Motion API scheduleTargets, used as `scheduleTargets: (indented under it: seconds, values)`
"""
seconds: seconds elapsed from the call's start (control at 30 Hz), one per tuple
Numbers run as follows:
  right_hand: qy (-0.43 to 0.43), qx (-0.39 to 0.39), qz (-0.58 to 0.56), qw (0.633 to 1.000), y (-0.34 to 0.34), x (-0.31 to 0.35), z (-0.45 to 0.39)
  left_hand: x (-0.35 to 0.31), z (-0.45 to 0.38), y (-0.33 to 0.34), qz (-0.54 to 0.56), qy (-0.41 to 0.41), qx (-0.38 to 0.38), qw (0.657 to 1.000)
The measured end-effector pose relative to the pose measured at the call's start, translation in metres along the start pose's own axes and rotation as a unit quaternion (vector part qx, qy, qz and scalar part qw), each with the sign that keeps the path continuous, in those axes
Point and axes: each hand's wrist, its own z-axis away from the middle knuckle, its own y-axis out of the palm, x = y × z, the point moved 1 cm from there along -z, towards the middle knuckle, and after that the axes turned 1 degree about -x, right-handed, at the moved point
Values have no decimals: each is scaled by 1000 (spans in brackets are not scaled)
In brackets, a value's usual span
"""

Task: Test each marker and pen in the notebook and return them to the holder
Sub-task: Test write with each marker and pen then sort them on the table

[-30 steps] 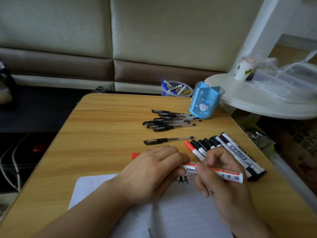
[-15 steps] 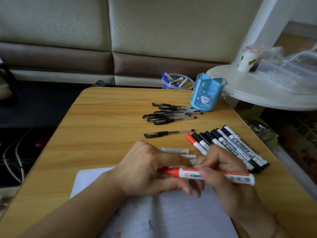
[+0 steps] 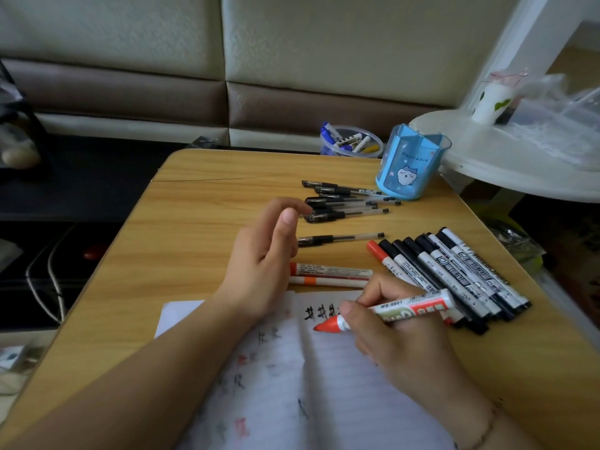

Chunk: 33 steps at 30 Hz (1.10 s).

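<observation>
My right hand (image 3: pixel 399 336) grips a white marker with a red end (image 3: pixel 406 308); the red end points left just above the open notebook (image 3: pixel 341 394), beside black test marks. My left hand (image 3: pixel 259 264) hovers over the table with relaxed fingers and nothing visible in it. Two red-marked markers (image 3: pixel 334 275) lie just beyond the notebook. To the right sits a row of several markers (image 3: pixel 454 274), and a cluster of black gel pens (image 3: pixel 344 203) lies farther back with a single pen (image 3: pixel 337 238) nearer. The blue holder (image 3: pixel 410 164) stands at the back right.
The wooden table (image 3: pixel 201 228) has a bare left half. Behind its far edge is a clear tub of markers (image 3: pixel 350 144). A white round side table (image 3: pixel 519 157) with a cup (image 3: pixel 490 102) and plastic bags crowds the right. A sofa backs the scene.
My left hand let go of the marker and lifted away to the upper left. My right hand brought the marker's red end down toward the notebook page.
</observation>
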Motion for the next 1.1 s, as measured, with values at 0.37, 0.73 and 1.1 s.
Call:
scheduleTargets:
  seconds: [0.37,0.73,1.1]
  values:
    - [-5,13,38,999,2,0,0,-2,1,-4,40,22,-3,999]
    - [3,17,28,999,1,-2,0,3,0,-2,-23,52,13,998]
    - [18,10,15,1000,1,-1,-2,1,0,0,-45,53,41,997]
